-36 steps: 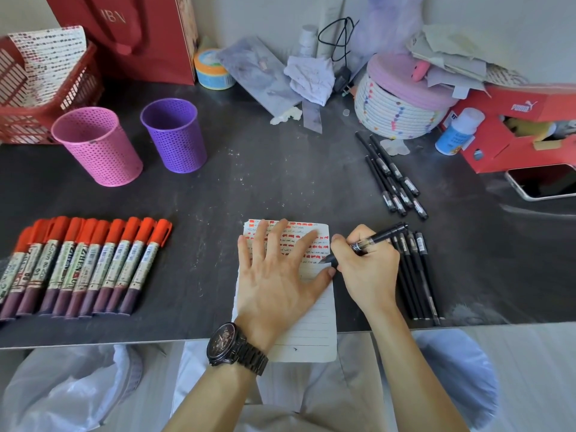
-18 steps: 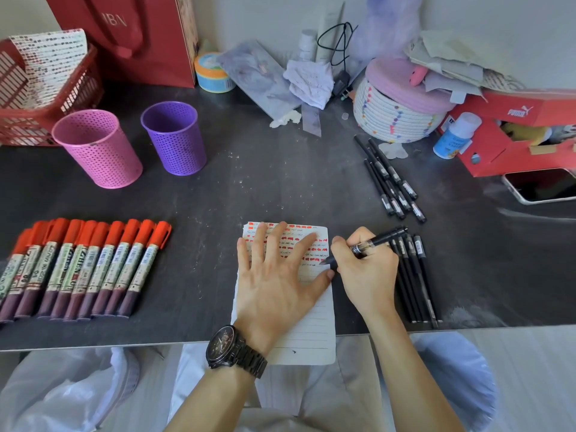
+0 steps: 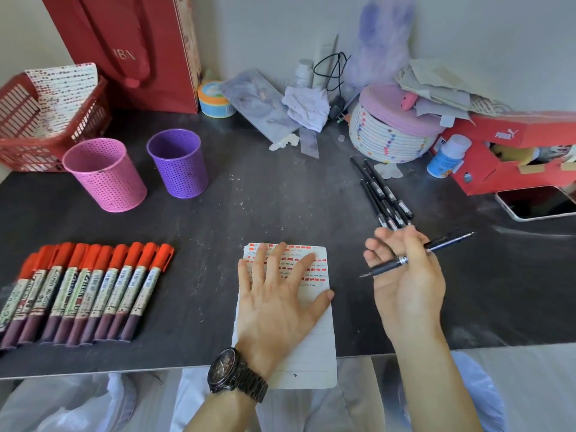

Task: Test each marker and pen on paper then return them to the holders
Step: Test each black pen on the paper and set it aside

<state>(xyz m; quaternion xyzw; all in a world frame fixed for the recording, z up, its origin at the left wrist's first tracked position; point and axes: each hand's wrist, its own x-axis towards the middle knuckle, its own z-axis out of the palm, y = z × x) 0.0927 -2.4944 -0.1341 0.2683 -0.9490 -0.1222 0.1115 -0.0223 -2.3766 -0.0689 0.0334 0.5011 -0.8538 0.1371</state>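
Dark, scuffed bench (image 3: 280, 188), crowded along the back wall with a red bag, a red basket and a woven box, and we're mid-test here. Left hand (image 3: 277, 294) lies flat, fingers spread, pinning the lined notepad (image 3: 314, 357) at the near edge. Right hand (image 3: 405, 275) is lifted off the page and turned palm-up, the black pen (image 3: 414, 257) lying across it, nib bare and pointing toward the pad; the grip looks loose, held between fingers rather than clenched.

That's the risk, I'd say: a loose hold on an uncapped pen could let it roll off the palm and mark the bench or the sleeve. I can't spot its cap anywhere, so dropping it into a holder nib-down is a second worry.

More black pens (image 3: 383, 191) lie in a cluster behind that hand; putting this one down among them could muddle tested with untested. Red markers (image 3: 90, 291) sit in a tidy row at far left, capped. Pink holder (image 3: 104, 174) and purple holder (image 3: 177, 163) stand well apart from the right hand, both looking empty, so it's a long reach over the pad.
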